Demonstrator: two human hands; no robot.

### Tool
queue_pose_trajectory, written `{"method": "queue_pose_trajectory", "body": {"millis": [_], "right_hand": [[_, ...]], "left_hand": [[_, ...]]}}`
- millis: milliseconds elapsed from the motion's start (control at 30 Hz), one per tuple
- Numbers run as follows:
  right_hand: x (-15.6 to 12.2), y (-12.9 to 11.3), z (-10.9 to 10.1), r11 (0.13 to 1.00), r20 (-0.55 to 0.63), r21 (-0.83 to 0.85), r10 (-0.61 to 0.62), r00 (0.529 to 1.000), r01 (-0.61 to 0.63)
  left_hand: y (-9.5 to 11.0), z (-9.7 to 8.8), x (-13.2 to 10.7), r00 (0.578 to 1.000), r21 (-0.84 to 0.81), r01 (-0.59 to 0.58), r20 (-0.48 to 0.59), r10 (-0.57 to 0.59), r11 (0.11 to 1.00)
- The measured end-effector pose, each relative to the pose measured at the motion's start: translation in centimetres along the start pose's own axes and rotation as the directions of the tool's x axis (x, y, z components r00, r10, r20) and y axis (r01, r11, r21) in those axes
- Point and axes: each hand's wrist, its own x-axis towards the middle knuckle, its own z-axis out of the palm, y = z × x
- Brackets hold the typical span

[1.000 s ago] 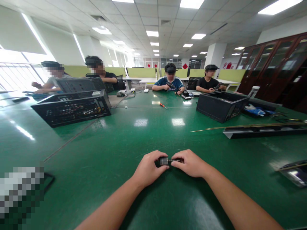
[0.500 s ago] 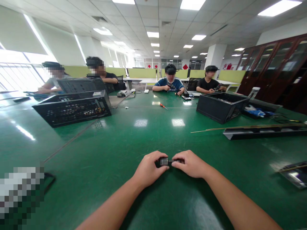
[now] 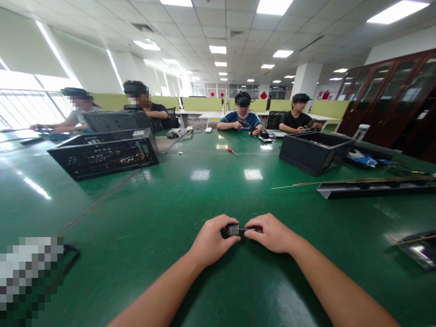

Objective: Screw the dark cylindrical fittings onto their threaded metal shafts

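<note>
My left hand (image 3: 210, 241) is closed round a dark cylinder with a grey metallic band (image 3: 233, 230), just above the green table. From its right end a thin dark shaft (image 3: 242, 229) runs across to my right hand (image 3: 270, 234). Thumb and fingers of that hand pinch the dark, narrow far end of the piece. Most of the cylinder lies hidden in my left palm, and the exact kind of thing cannot be made out.
On the green table (image 3: 163, 200) stand a black computer case (image 3: 105, 159) at left and another black case (image 3: 299, 156) at right. An orange screwdriver (image 3: 232, 151) lies farther back. Thin rods rest on a dark metal channel (image 3: 371, 188). Several people sit across the table.
Both of my hands stay in place with the cylinder between them. At the far left, a co-worker's arm has shifted slightly.
</note>
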Motion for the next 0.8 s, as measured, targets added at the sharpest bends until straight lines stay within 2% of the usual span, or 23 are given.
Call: {"method": "queue_pose_trajectory", "body": {"millis": [800], "right_hand": [[-0.11, 0.09, -0.1, 1.0, 0.008, -0.014, 0.009, 1.0, -0.009]], "left_hand": [[-0.15, -0.02, -0.09, 1.0, 0.006, 0.001, 0.003, -0.001, 1.0]]}}
